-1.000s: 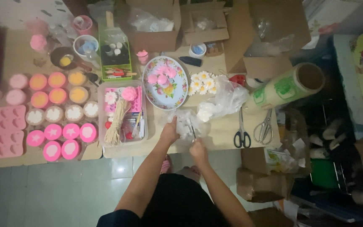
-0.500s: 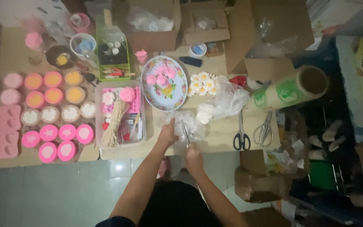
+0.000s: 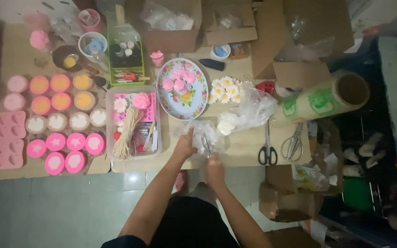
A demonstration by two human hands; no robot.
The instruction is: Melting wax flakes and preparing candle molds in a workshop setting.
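Both hands (image 3: 185, 146) apparently on plastic wrap (image 3: 203, 133)

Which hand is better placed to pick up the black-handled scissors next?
Probably the right hand: it is nearer the black-handled scissors on its side, while the left hand grips the clear plastic bag.

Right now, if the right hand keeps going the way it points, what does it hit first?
Probably the small clear plastic bag held by the left hand; the right hand points up at it, holding something thin. Depth is unclear.
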